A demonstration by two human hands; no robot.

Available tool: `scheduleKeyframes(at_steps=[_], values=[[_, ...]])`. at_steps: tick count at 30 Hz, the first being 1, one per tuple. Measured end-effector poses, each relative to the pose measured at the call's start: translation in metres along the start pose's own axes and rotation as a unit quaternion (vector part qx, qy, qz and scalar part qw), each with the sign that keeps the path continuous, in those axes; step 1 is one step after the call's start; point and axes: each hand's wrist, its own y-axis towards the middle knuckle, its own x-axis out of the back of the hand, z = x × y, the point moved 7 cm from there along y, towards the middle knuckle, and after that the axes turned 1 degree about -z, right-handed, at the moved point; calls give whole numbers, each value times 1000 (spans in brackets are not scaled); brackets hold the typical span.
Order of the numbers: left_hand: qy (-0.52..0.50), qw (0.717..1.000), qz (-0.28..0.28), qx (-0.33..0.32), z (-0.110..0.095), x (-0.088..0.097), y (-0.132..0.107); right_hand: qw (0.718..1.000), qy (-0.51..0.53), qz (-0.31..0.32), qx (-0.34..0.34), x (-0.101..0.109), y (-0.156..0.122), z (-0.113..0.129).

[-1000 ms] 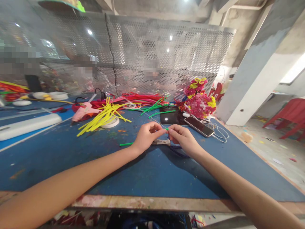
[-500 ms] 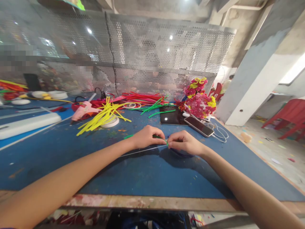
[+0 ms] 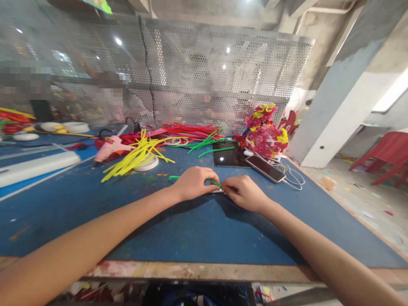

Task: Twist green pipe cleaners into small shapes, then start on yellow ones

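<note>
A green pipe cleaner (image 3: pixel 213 181) runs through the pinched fingers of my left hand (image 3: pixel 193 183). Its free end sticks out to the left behind that hand. Close by on the right, my right hand (image 3: pixel 245 193) has its thumb and fingers closed at the other end of the green strand, with the fingertips of both hands nearly touching. A short pale strip, perhaps a thin white wire (image 3: pixel 218 191), shows just under the fingertips. Most of it is hidden by my hands.
Yellow pipe cleaners (image 3: pixel 137 159) lie over a tape roll, beside a pink glue gun (image 3: pixel 112 148). Behind are green pipe cleaners (image 3: pixel 207 142), a black tablet-like slab (image 3: pixel 225 158), a phone (image 3: pixel 266 168) with a white cable, and a pink-yellow flower bundle (image 3: pixel 266 136). A perforated metal screen (image 3: pixel 207 55) stands behind.
My right hand has turned slightly, with its fingers curling downward. The long white wire that stretched left under my left hand is mostly out of sight, and more of the green pipe cleaner shows.
</note>
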Motion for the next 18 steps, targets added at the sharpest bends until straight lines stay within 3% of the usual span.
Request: scheduleKeyframes(at_steps=[4,7,9,13,15,18], values=[[206,972,-47,-103,-21,-1,-8,994,70,-42,-77,1,1,-7],[315,932,-82,-162,-35,1,-14,961,222,-54,-158,-4,1,-18],[343,915,-110,-180,-41,6,-17,896,381,-38,-224,-13,-1,-24],[344,903,-161,-201,-46,14,-21,713,638,13,-290,-29,-5,-21],[296,922,-175,-177,-41,17,-19,664,688,7,-294,-29,-4,-20],[123,972,-182,-84,-25,20,-12,636,710,-19,-302,-26,-3,-24]])
